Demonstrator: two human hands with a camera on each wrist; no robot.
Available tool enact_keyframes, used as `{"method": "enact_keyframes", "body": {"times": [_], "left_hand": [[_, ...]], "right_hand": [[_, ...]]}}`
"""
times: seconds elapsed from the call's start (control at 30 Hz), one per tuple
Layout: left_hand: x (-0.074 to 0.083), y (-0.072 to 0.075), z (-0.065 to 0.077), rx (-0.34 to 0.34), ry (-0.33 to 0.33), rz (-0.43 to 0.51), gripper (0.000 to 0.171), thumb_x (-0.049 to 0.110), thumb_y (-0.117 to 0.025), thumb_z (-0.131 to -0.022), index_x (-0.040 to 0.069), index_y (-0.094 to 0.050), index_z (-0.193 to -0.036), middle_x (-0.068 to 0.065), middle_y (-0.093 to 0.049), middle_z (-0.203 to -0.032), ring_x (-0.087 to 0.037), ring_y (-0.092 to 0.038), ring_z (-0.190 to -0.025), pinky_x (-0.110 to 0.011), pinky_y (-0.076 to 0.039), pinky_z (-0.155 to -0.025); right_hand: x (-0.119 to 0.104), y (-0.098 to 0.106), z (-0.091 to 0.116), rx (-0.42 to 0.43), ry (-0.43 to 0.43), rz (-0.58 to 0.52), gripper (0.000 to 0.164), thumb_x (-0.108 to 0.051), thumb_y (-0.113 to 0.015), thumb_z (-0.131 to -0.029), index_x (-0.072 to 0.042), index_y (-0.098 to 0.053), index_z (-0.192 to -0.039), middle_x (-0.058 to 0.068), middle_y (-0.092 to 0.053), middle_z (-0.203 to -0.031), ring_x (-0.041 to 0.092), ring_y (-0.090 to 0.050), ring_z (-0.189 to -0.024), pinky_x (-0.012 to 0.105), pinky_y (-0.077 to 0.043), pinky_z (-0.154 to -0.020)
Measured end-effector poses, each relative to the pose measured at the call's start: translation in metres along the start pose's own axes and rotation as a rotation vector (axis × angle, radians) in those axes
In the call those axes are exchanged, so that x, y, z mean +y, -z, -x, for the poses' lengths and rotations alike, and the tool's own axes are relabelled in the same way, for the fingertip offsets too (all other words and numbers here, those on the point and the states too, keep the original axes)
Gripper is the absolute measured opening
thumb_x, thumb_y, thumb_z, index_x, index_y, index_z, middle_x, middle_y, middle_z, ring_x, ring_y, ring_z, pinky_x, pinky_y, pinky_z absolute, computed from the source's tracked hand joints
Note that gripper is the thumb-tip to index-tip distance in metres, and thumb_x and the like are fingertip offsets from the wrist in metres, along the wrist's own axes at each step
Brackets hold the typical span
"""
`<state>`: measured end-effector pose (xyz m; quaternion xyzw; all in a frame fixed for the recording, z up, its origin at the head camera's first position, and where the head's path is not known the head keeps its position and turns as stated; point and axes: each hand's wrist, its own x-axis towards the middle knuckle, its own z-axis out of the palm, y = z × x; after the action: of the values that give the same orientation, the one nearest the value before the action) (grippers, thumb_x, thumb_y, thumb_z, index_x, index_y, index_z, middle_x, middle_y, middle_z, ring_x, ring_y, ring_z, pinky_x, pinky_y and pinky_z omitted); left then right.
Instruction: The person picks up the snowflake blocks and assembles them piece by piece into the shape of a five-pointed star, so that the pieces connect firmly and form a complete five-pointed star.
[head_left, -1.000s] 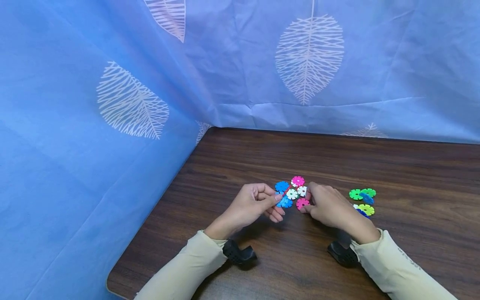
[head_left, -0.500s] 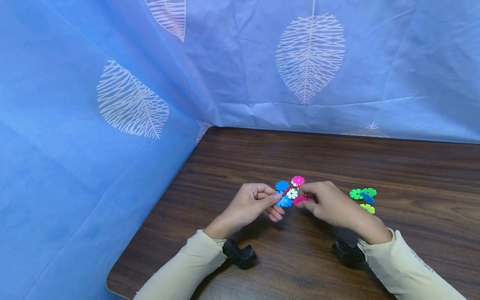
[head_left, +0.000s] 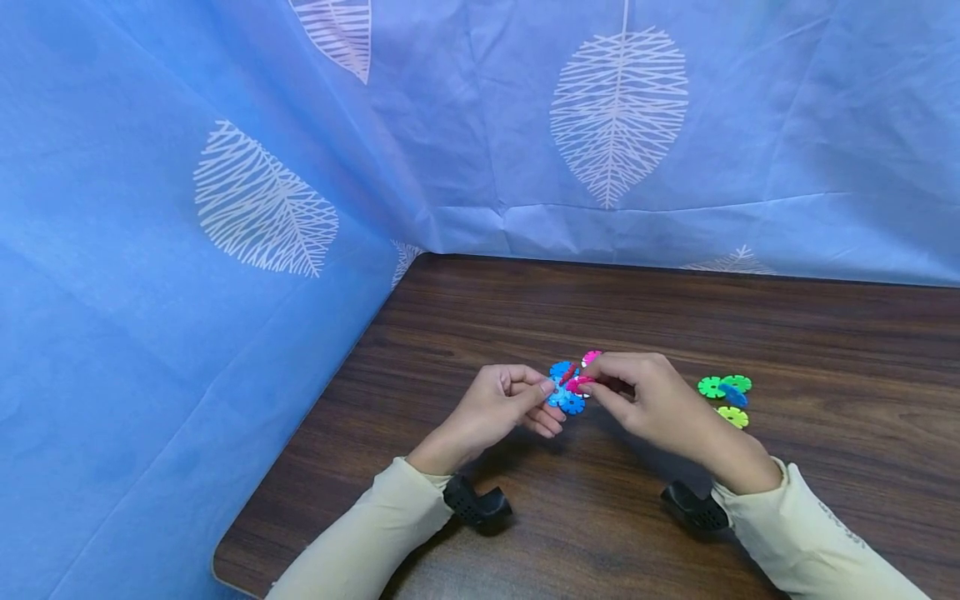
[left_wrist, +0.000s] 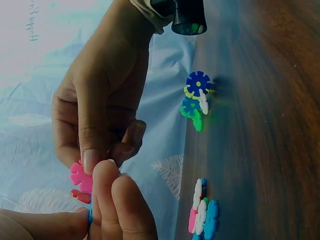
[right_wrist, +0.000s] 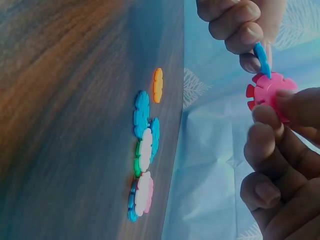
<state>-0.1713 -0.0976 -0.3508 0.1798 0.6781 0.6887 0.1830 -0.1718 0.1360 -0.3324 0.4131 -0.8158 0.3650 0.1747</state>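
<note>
In the head view my left hand (head_left: 491, 410) pinches a blue slotted flower disc (right_wrist: 260, 60) between thumb and fingers. A pink slotted disc (right_wrist: 272, 92) is pinched in my right hand (head_left: 660, 408). The two discs meet at their edges in the right wrist view; whether their slots interlock I cannot tell. A red disc (right_wrist: 250, 93) shows just behind the pink one, close to the blue disc. Below the hands, loose discs lie on the table, among them a blue disc (head_left: 573, 404) and another pink disc (head_left: 591, 357), partly hidden by my right hand.
To the right on the brown wooden table (head_left: 840, 433) lie a green disc (head_left: 711, 387), a dark blue disc (head_left: 735, 396) and a yellow disc (head_left: 735, 417). An orange disc (right_wrist: 158, 85) appears in the right wrist view. Blue leaf-print cloth (head_left: 480, 150) hangs behind.
My right hand has moved left with the pink disc, bringing it up against the blue disc. The left hand has stayed almost still.
</note>
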Motion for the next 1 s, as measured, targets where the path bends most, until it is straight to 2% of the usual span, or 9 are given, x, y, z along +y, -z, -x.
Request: {"method": "enact_keyframes", "body": {"times": [0.17,0.3,0.43,0.67,0.83,1.0], "left_hand": [[0.000,0.000,0.000,0.005,0.025,0.024,0.021,0.007,-0.060,-0.105,-0.011,-0.065,-0.114,-0.023,-0.076,-0.092,-0.018,-0.075,-0.073,-0.041,-0.063,-0.080],[0.001,0.000,0.000,0.019,0.050,0.037,0.021,0.008,-0.063,-0.104,-0.011,-0.066,-0.114,-0.022,-0.076,-0.092,-0.020,-0.075,-0.074,-0.040,-0.063,-0.080],[0.001,0.000,-0.001,0.027,0.051,0.038,0.022,0.009,-0.063,-0.104,-0.010,-0.066,-0.114,-0.021,-0.076,-0.091,-0.019,-0.076,-0.074,-0.040,-0.063,-0.080],[0.002,0.000,0.000,0.037,0.048,0.045,0.018,0.006,-0.060,-0.105,-0.010,-0.065,-0.111,-0.023,-0.076,-0.089,-0.017,-0.075,-0.070,-0.040,-0.063,-0.076],[0.000,-0.004,-0.002,0.040,0.054,0.078,0.016,0.002,-0.059,-0.105,-0.011,-0.065,-0.110,-0.026,-0.075,-0.089,-0.017,-0.074,-0.067,-0.040,-0.064,-0.072],[-0.001,-0.003,-0.001,0.061,0.059,0.093,0.016,0.002,-0.059,-0.105,-0.012,-0.065,-0.110,-0.026,-0.075,-0.088,-0.017,-0.074,-0.067,-0.039,-0.064,-0.071]], "right_hand": [[0.001,-0.001,0.001,0.005,0.008,0.011,0.023,0.010,-0.079,-0.084,-0.011,-0.074,-0.091,-0.015,-0.061,-0.074,0.002,-0.046,-0.058,0.021,-0.044,-0.050],[0.001,-0.003,0.001,0.005,0.006,-0.018,0.022,0.010,-0.078,-0.085,-0.011,-0.074,-0.090,-0.013,-0.059,-0.071,0.000,-0.049,-0.057,0.019,-0.044,-0.050],[0.001,-0.005,0.001,0.009,0.002,-0.038,0.023,0.011,-0.074,-0.088,-0.012,-0.073,-0.090,-0.012,-0.059,-0.068,-0.002,-0.052,-0.056,0.017,-0.045,-0.050],[0.000,-0.008,0.000,0.037,0.029,-0.017,0.025,0.014,-0.074,-0.086,-0.012,-0.073,-0.088,-0.012,-0.059,-0.066,-0.002,-0.051,-0.056,0.015,-0.043,-0.050],[-0.001,-0.013,0.003,0.055,0.029,0.015,0.024,0.014,-0.076,-0.084,-0.010,-0.074,-0.087,-0.012,-0.058,-0.067,-0.004,-0.044,-0.054,0.014,-0.038,-0.047],[-0.002,-0.017,0.001,0.054,0.022,0.024,0.022,0.012,-0.075,-0.086,-0.010,-0.074,-0.086,-0.013,-0.057,-0.068,-0.003,-0.040,-0.053,0.014,-0.035,-0.046]]}}
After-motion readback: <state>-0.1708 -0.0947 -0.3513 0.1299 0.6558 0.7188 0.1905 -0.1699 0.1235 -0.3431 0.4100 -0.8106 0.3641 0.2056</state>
